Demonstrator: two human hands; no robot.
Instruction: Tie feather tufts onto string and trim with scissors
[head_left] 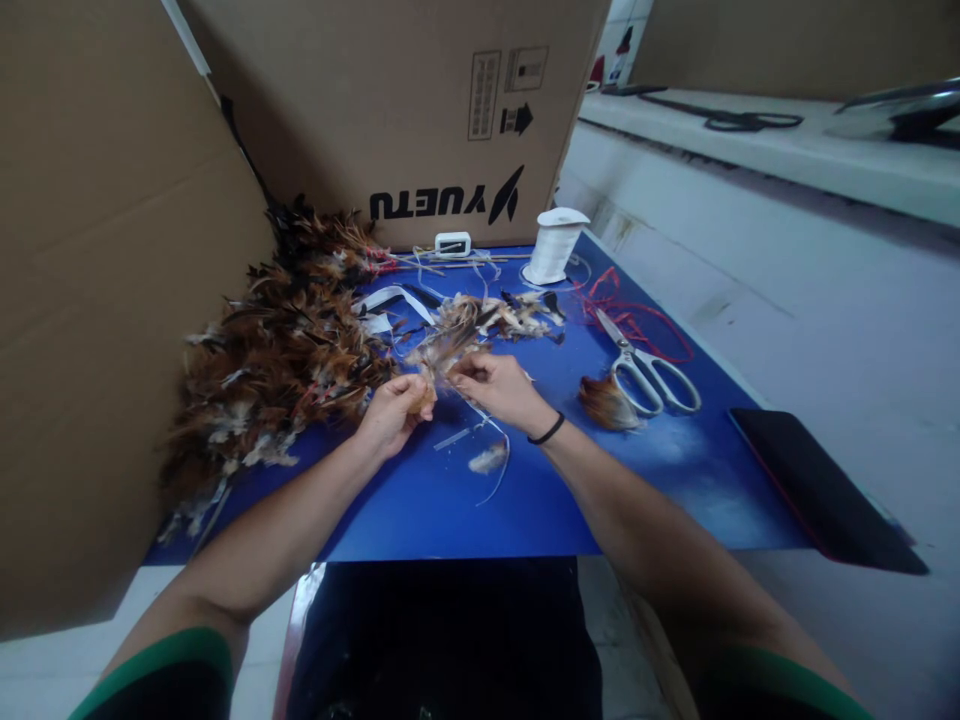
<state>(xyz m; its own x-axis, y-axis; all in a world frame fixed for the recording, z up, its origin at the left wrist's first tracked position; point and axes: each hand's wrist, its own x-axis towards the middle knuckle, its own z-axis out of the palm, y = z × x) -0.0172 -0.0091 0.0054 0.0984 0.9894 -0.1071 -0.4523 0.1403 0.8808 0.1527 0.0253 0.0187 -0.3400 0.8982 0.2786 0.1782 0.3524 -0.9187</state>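
My left hand (pixel 401 408) is closed in a pinch on the base of a small bunch of feathers (pixel 448 347), greyish brown and somewhat blurred. Across from it, my right hand (pixel 501 388), with a black band at the wrist, pinches at the same bunch from the right side; its fingertips partly hide what they grip. A thin white string (pixel 504 465) trails down from between the hands onto the blue table. Just below lie a short clear strip (pixel 452 438) and a loose pale feather (pixel 489 459).
A large heap of brown feathers (pixel 292 340) fills the table's left side. Scissors (pixel 651 375) lie at right beside a brown feather tuft (pixel 609 402), with red string (pixel 637 315) behind. A white spool (pixel 555 247) stands near the back. Cardboard boxes (pixel 330 110) wall the back and left.
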